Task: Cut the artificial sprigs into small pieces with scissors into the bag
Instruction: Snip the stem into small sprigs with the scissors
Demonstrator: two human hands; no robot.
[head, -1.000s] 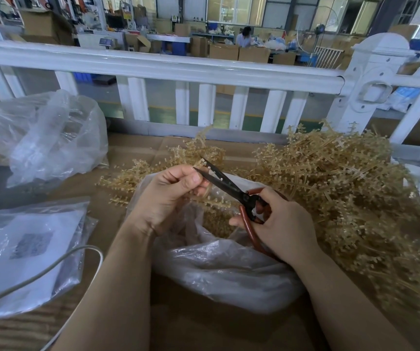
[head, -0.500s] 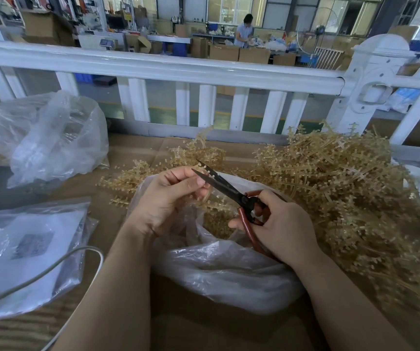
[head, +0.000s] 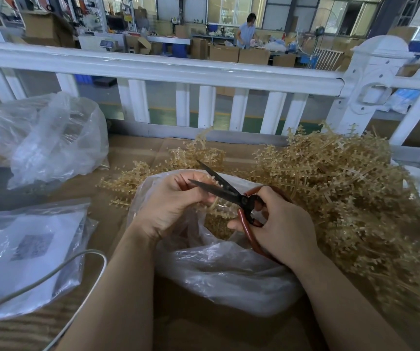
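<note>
1. Over the mouth of the clear bag [head: 219, 269], the left hand [head: 171, 206] pinches a beige sprig [head: 212, 207] between curled fingers [head: 191, 183].
2. The right hand [head: 282, 226] grips the red handles of the scissors [head: 229, 192]; the dark blades stand apart around the sprig's tip.
3. Cut pieces [head: 216, 229] lie inside the bag, which sits on the cardboard-covered counter [head: 133, 150].
4. A large heap of sprigs [head: 343, 193] lies to the right, touching the bag.
5. Two other plastic bags [head: 52, 138] rest at the left, before a white railing [head: 168, 69].
</note>
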